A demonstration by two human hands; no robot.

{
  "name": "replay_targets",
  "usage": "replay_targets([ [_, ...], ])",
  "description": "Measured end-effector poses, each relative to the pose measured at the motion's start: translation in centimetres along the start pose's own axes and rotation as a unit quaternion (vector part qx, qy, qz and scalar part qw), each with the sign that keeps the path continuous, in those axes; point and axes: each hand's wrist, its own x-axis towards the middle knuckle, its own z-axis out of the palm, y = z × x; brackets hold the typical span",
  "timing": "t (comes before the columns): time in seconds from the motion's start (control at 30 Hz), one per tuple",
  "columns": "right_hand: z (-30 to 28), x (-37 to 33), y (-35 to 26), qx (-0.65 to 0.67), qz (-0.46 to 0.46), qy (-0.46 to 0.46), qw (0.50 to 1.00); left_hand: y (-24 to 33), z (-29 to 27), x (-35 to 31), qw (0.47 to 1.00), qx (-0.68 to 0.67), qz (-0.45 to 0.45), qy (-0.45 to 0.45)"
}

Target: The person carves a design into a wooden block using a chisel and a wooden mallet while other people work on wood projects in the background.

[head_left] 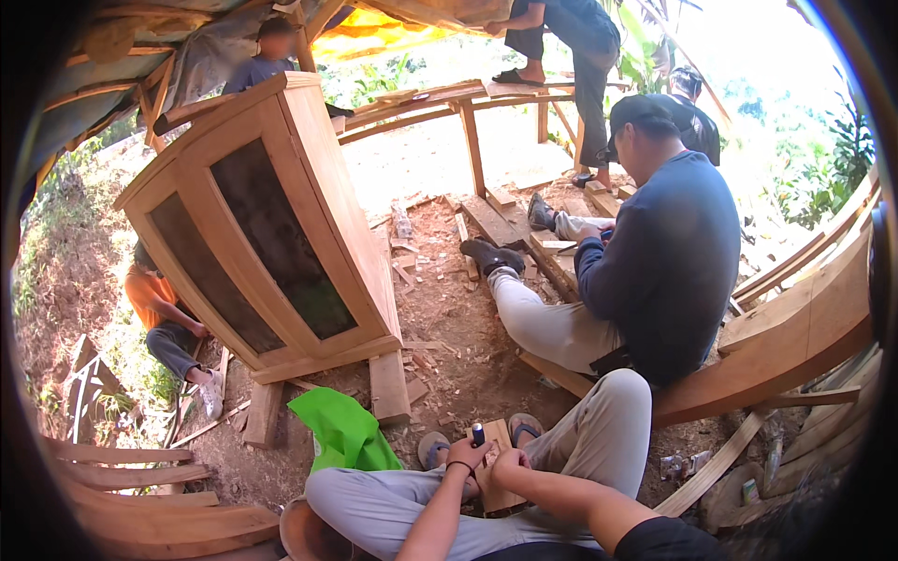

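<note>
Between my knees a small wooden board (502, 498) lies across my lap, its far end close to my sandalled feet. A tool with a short dark blue handle (478, 434) stands upright over the board; its lower end is hidden. My left hand (468, 454), with a dark band at the wrist, is closed round this tool. Right beside it, my right hand (510, 462) rests on the board with its fingers curled in. Whatever those fingers hold, if anything, is hidden.
A glass-doored wooden cabinet (271, 234) stands tilted on wood blocks ahead left. Bright green cloth (344, 430) lies by my left knee. A seated person (655, 252) works ahead right; others are farther off. Curved timber (776, 355) lies at right, and wood chips litter the ground.
</note>
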Motion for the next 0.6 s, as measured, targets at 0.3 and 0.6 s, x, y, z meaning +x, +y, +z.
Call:
replay_targets([
  [0.3,-2.8,-3.1,4.4,0.058,-0.088,-0.050,0.993,0.5,-1.5,1.3,0.999,-0.001,-0.032,-0.019],
  [0.6,-3.1,-0.6,11.9,0.178,-0.226,-0.037,0.957,1.9,-1.7,1.6,0.999,0.025,-0.021,-0.037],
])
